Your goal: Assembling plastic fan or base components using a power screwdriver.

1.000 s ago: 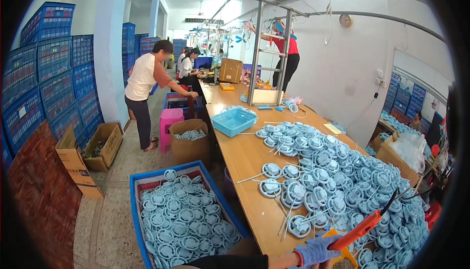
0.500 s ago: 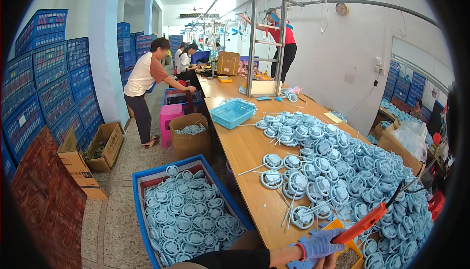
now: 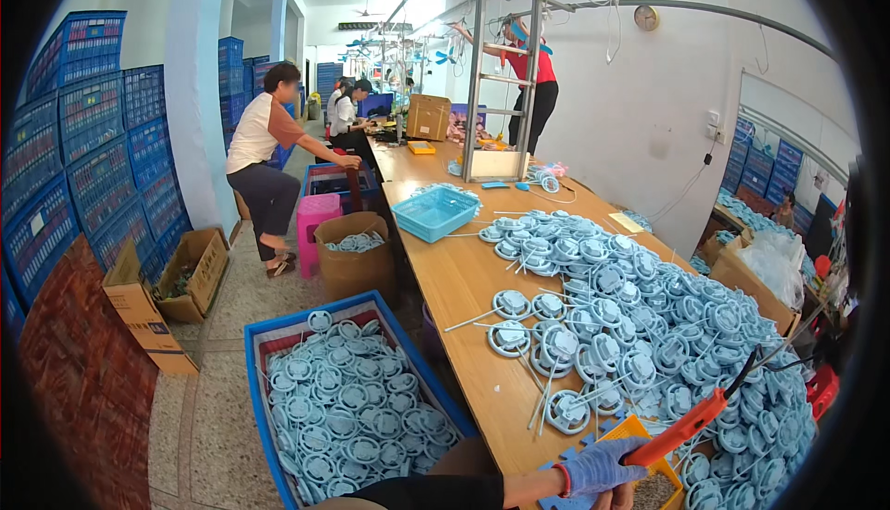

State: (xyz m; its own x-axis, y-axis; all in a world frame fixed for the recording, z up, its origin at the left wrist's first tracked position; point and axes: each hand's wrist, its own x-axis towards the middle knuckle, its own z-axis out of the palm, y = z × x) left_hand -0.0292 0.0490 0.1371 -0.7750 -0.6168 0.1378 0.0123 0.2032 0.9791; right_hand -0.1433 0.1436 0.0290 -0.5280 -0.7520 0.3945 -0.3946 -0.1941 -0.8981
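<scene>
My left hand, in a blue-purple knitted glove, is at the lower right above the table. It is closed around the lower end of a red-orange corded tool that looks like an electric screwdriver; the working tip is hidden. Bare fingers show below the glove and appear to belong to the same hand. Beneath the hand lie a yellow tray with small parts and a blue piece of foam mat. A big heap of light-blue round plastic parts with thin rods spreads beside it. My right hand is out of view.
A blue crate full of similar parts stands left of the wooden table. Behind it are a cardboard box and a pink stool. A light-blue basket and a metal frame stand on the table. Several people are farther back.
The view has shifted slightly. My gloved hand stays at the tool's lower end. The person at the left has bent a knee and lifted a foot, leaning with an arm out.
</scene>
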